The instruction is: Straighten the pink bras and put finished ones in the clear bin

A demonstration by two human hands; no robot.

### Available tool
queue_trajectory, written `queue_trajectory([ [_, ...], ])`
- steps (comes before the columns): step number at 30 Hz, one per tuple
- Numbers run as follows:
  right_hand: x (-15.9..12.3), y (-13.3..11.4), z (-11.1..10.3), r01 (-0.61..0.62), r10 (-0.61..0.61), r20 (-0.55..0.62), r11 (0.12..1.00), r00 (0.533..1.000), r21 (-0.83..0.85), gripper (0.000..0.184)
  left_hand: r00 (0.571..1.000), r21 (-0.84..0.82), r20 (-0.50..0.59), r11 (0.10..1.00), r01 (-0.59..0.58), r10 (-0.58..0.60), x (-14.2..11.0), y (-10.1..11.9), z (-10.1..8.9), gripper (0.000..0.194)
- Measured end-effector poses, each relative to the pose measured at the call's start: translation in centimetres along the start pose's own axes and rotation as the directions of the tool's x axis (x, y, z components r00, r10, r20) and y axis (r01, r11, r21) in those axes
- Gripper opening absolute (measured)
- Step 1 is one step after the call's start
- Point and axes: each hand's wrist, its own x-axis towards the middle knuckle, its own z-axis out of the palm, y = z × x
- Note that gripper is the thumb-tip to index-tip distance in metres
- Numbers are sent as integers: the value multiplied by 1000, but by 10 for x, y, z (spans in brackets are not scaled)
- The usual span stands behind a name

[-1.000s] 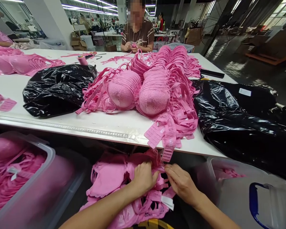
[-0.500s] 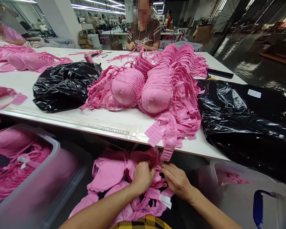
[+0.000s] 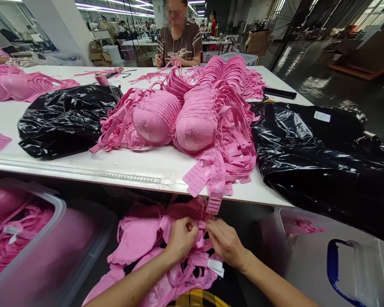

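Observation:
Pink bras [image 3: 136, 236] lie on my lap below the table's front edge. My left hand [image 3: 182, 236] is closed in a pinch at the side of the top bra, next to its cup. Close beside it, my right hand [image 3: 225, 241] has its fingers bent and pressed together on the same bra's strap or wing; the fingertips are partly hidden. A white label [image 3: 215, 267] sticks out under my right hand. Just above, on the table, a nested stack of pink bras [image 3: 196, 121] has a hook band hanging over the edge.
Black plastic bags lie left [image 3: 67, 119] and right [image 3: 313, 149] of the stack on the white table [image 3: 141, 164]. A measuring tape [image 3: 128, 175] runs along its front edge. Clear bins stand at my left [image 3: 59, 209] and right [image 3: 307, 264]. A person [image 3: 179, 38] works opposite.
The view has shifted, so the table and bins sit further left. My hands stay on the bra with small finger movements; the left hand's fingers have turned slightly upward.

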Motion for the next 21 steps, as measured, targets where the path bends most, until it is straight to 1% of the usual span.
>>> queue_trajectory([
  [3, 0, -1, 4, -12, 13, -16, 1000, 1000, 24, 27, 1000, -21, 7, 1000, 15, -15, -1, -3, -3, 14],
  [6, -2, -1, 9, 55, -59, 44, 996, 997, 74, 28, 999, -41, 29, 999, 24, -23, -3, -4, -4, 12],
  [8, -2, -1, 12, 58, -67, 70, 992, 995, 114, 28, 998, -57, 54, 998, 22, -19, -3, -4, -4, 12],
  [9, -2, -1, 14, 32, -41, 67, 990, 997, 140, 28, 998, -59, 55, 998, 18, -15, -2, -4, -4, 12],
  [11, 1, -1, 19, -65, 59, 37, 979, 998, 194, 24, 999, -50, 43, 999, 7, -5, -1, -2, -6, 13],
  [14, 5, -3, 23, -207, 213, 7, 942, 977, 263, 17, 999, -55, 44, 998, -13, 15, -4, -1, -14, 13],
  [15, 5, -3, 23, -241, 249, 7, 930, 969, 277, 15, 998, -91, 70, 996, 15, -9, -7, 0, -18, 13],
  [16, 6, -3, 23, -272, 280, 13, 917, 960, 291, 14, 991, -159, 112, 984, 86, -68, -13, 1, -22, 14],
  [17, 6, -3, 22, -300, 307, 26, 903, 951, 307, 12, 972, -254, 173, 946, 202, -161, -20, 2, -26, 15],
  [18, 7, -4, 22, -326, 332, 39, 889, 943, 323, 11, 930, -362, 246, 864, 349, -272, -29, 4, -30, 16],
  [19, 7, -4, 21, -347, 350, 53, 874, 935, 339, 11, 867, -464, 326, 735, 495, -378, -38, 6, -33, 16],
  [20, 8, -4, 20, -363, 365, 66, 861, 929, 355, 10, 797, -547, 393, 580, 604, -459, -47, 7, -36, 14],
  [21, 9, -5, 20, -380, 379, 78, 849, 922, 367, 11, 736, -610, 439, 430, 665, -516, -55, 9, -37, 12],
])
